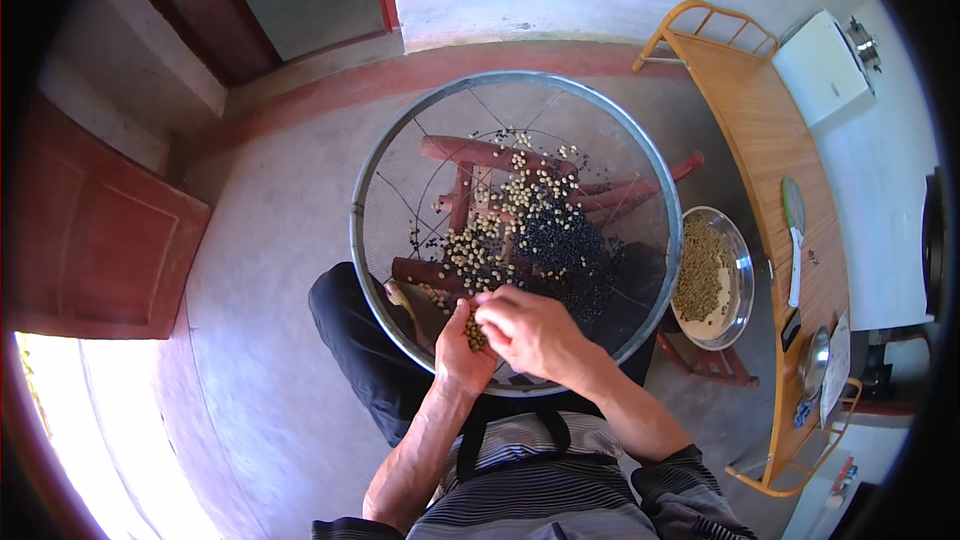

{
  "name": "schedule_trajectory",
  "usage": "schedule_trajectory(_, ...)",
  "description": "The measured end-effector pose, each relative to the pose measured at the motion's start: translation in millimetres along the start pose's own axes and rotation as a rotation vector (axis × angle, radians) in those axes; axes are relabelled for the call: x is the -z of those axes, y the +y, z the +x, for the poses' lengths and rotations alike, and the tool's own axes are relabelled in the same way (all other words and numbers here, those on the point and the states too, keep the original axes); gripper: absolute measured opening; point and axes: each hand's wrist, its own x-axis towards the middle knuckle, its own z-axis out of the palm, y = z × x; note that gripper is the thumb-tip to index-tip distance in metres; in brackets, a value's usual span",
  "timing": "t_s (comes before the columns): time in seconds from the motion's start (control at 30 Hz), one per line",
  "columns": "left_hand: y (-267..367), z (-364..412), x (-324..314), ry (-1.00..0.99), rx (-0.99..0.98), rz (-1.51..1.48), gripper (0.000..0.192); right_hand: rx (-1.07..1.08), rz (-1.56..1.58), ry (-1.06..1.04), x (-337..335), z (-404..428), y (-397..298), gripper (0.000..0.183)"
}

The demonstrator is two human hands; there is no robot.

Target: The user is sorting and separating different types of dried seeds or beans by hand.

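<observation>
A wide round sieve with a metal rim (360,195) and a wire mesh bottom stands before me, over my legs and a red wooden stool (461,195). Pale soybeans (472,244) lie mixed with small black beans (566,240) on the mesh, the black ones heaped more to the right. My left hand (461,356) is cupped around a small pile of greenish-tan beans (475,334) at the near part of the sieve. Over that palm is my right hand (525,326), fingers bent together at the pile; whether a bean is between its fingertips is hidden.
To the right, a steel basin (742,262) of greenish-tan beans rests on a red wooden seat (705,367). Beyond stands a wooden bench with bamboo-like ends (757,135), bearing an electric fly swatter (795,240), a dark phone-like object (790,330) and a metal bowl (814,364).
</observation>
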Motion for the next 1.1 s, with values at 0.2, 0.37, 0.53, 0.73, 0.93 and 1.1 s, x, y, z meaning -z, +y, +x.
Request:
schedule_trajectory(0.2, 3, -5, -4, -0.041, -0.046, 0.011, 0.043, -0.189, -0.067, 0.144, 43, -2, 51, 0.013)
schedule_trajectory(0.37, 2, -2, -2, -0.06, -0.028, -0.011, 0.044, -0.33, -0.333, -0.001, 72, -25, 129, 0.016)
schedule_trajectory(0.53, 2, -3, -1, -0.058, -0.025, -0.009, 0.044, -0.377, -0.38, -0.054, 61, -22, 132, 0.017)
schedule_trajectory(0.73, 1, -4, -5, -0.04, -0.039, 0.006, 0.044, -0.295, -0.489, -0.09, 50, -28, 149, 0.015)
schedule_trajectory(0.93, 2, -4, -3, -0.041, -0.028, -0.009, 0.044, -0.349, -0.316, -0.066, 58, -27, 142, 0.015)
schedule_trajectory(1.1, 3, -4, -4, -0.033, -0.019, -0.001, 0.044, -0.58, 0.11, -0.025, 60, -19, 123, 0.019)
